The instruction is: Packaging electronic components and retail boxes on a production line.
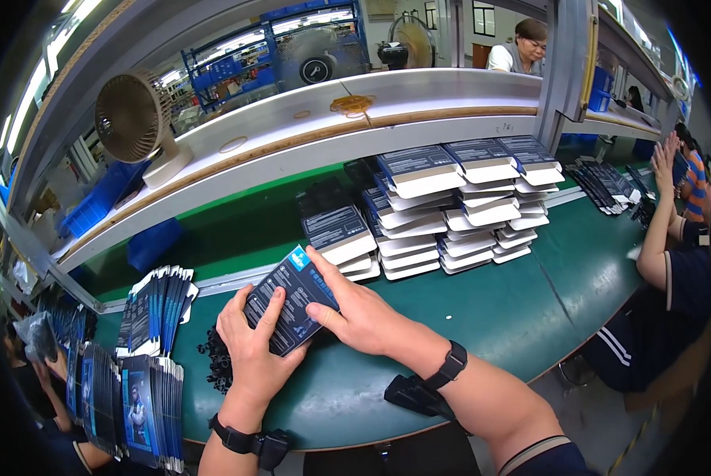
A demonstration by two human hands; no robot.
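I hold one dark blue flat printed carton [290, 309] in my left hand [252, 349] and right hand [355, 317]. Finished white-and-blue boxes [450, 214] stack at one o'clock; flat blue sleeves [153, 313] wait at nine (many left, I judge).

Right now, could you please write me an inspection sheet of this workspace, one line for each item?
Surface: green table, curved front edge, mostly bare on the right.
Job's things: dark flat box held above the table; small black parts piled under it.
Clutter: stacked boxes behind; upright flat packs on the left; more packs far right.
Grips: left hand holds the box from below; right hand holds its right edge; both wear a black wrist strap.
Cables: nothing seen.
Surroundings: fan on the shelf; a seated person at right; another person behind the shelf.
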